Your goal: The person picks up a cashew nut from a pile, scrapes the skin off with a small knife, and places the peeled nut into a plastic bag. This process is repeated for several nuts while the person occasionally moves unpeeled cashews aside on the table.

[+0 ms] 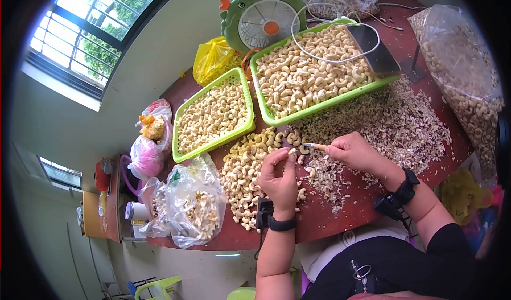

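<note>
The right hand (355, 152) is gripping a small knife (314, 146) in closed fingers near the middle of the frame. The knife's long axis is running nearly level, with its tip pointing toward the left of the frame. The tip is reaching toward a cashew (292, 151), which the left hand (279, 180) is pinching between thumb and fingertips, just above a loose pile of cashews (242, 177) on the table (330, 215).

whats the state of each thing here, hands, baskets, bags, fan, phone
left hand: fingers pinching one cashew
right hand: gripping a small tool, tip toward the cashew
large basket: full of cashews
small basket: filled
phone: lying on large basket, cable attached
fan: blades look still
clear bag: open, part full
</note>
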A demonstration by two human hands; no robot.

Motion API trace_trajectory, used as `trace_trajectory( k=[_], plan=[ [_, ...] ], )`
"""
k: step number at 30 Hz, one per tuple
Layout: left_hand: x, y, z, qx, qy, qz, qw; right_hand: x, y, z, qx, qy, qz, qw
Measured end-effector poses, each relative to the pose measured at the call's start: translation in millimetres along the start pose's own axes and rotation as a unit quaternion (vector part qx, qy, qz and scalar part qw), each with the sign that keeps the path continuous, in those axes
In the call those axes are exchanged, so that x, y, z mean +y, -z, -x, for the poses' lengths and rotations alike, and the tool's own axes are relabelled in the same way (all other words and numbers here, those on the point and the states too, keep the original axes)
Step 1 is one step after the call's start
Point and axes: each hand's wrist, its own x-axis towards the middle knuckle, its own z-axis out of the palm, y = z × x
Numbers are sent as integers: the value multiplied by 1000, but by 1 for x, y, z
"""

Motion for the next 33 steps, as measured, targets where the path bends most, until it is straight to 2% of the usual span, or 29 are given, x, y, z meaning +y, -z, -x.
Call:
trace_trajectory(
  k=[2, 4, 7, 9, 10, 11, 13, 14, 15, 16, 17, 18, 20, 22, 23, 26, 28, 30, 33],
  plan=[
    [1, 1, -1, -1, -22, -6, 1000, 0, 0, 0, 6, 4, -3, 1000],
    [2, 3, 0, 27, -114, -101, 988, 0, 0, 0, 3, 2, -2, 1000],
    [16, 8, 2, 64, -183, -159, 968, -5, 4, 1, 8, -4, 19, 1000],
    [38, 13, 6, 120, -283, -224, 925, -3, 5, 2, 23, 12, 2, 1000],
    [51, 17, 9, 133, -345, -203, 907, -3, 6, 1, 40, 22, -14, 999],
    [69, 16, 3, 157, -447, -232, 849, -7, 8, 2, 43, 17, -20, 999],
    [93, 27, -13, 172, -572, -197, 778, -6, 9, 2, 42, 22, -15, 999],
    [102, 33, -19, 219, -511, -373, 743, -6, 9, 3, 39, 27, -8, 999],
    [108, 40, -26, 257, -429, -537, 680, -6, 10, 2, 34, 23, -8, 999],
    [105, 42, -52, 222, -421, -400, 783, -7, 9, 2, 46, 43, -5, 998],
    [95, 53, -67, 181, -282, -374, 865, -7, 8, 4, 57, 63, -2, 996],
    [94, 53, -75, 149, -199, -361, 899, -7, 7, 7, 51, 61, -4, 997],
    [79, 65, -75, 115, -110, -350, 923, -8, 9, 5, 66, 54, -25, 996],
    [69, 60, -61, 55, -53, -320, 944, -6, 8, 4, 63, 53, -18, 996],
    [60, 56, -58, -4, -41, -296, 954, -5, 8, 3, 58, 54, -8, 997],
    [39, 44, -43, -158, -8, -422, 893, -7, 6, 4, 49, 44, 11, 998],
    [22, 34, -36, -201, -30, -454, 868, -6, 5, 4, 39, 32, 20, 999],
    [14, 24, -30, -210, -18, -427, 879, -4, 5, 2, 45, 32, 20, 998],
    [14, 15, -24, -256, 5, -472, 844, 1, 3, 0, 46, 30, 22, 998]
  ],
)
